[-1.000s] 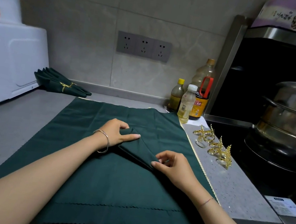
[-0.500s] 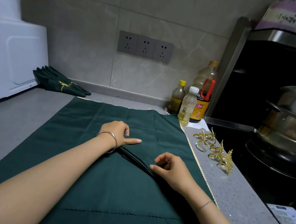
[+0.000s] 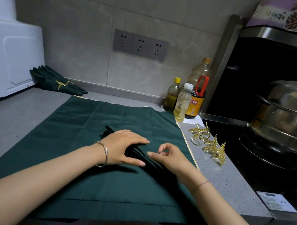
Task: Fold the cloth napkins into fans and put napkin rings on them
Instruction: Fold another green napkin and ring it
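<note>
A pleated dark green napkin (image 3: 138, 152) lies as a narrow diagonal strip on a flat green cloth (image 3: 103, 120) spread over the counter. My left hand (image 3: 122, 147) presses on it with straight fingers and covers its upper half. My right hand (image 3: 169, 157) is just to the right, fingers loosely curled, with only the thumb tip touching the strip. Several gold leaf-shaped napkin rings (image 3: 209, 143) lie on the grey counter to the right of the cloth. A folded green napkin with a gold ring on it (image 3: 57, 83) rests at the back left.
Three bottles (image 3: 183, 102) stand at the cloth's back right corner. A stacked steel steamer pot (image 3: 290, 119) sits on the black stove (image 3: 235, 134) at the right. A white appliance (image 3: 6, 58) fills the back left. The cloth hangs over the counter's front edge.
My left hand has flattened from a pointing finger to a full palm over the pleats. My right hand has let go of its pinch on the fold and moved up toward the left hand.
</note>
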`<state>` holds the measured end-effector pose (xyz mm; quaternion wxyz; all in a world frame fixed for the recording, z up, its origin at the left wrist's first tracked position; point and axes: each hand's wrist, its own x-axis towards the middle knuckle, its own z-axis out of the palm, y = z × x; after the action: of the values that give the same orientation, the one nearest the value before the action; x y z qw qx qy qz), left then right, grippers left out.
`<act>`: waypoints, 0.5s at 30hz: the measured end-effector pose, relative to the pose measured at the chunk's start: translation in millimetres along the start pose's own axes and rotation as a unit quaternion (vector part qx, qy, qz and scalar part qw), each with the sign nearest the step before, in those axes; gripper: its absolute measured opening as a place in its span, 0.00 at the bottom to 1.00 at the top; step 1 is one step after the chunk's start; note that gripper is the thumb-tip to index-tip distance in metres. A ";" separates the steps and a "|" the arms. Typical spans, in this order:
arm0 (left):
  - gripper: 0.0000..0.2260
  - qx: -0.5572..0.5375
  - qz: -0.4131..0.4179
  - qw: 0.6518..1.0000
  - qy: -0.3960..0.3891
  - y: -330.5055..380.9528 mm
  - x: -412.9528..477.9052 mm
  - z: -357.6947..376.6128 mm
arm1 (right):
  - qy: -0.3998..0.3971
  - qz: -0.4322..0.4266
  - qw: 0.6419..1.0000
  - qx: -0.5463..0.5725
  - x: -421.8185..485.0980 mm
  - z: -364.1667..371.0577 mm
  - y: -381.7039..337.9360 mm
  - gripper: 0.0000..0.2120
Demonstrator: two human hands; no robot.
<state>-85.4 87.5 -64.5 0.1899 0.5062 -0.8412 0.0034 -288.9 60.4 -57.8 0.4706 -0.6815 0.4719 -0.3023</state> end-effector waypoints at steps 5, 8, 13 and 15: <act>0.21 0.015 0.022 0.999 0.037 19.2 17.4 6.3 | -0.094 0.081 0.975 0.184 -13.7 -30.6 -4.2 0.16; 0.19 0.048 0.018 0.999 -0.003 35.7 31.6 5.2 | -0.094 0.098 0.977 0.164 -18.6 -49.3 7.1 0.11; 0.17 0.126 -0.011 0.990 -0.058 55.0 56.0 2.9 | 0.106 0.003 0.994 0.031 -21.4 -81.9 34.5 0.06; 0.17 0.133 -0.028 0.989 -0.060 60.2 64.1 4.6 | 0.217 -0.059 0.974 -0.002 -23.2 -99.1 45.5 0.04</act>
<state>-164.8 61.4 -36.8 0.0699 0.5494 -0.8288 0.0801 -398.7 41.6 -62.2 0.3365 -0.6272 0.5227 -0.4692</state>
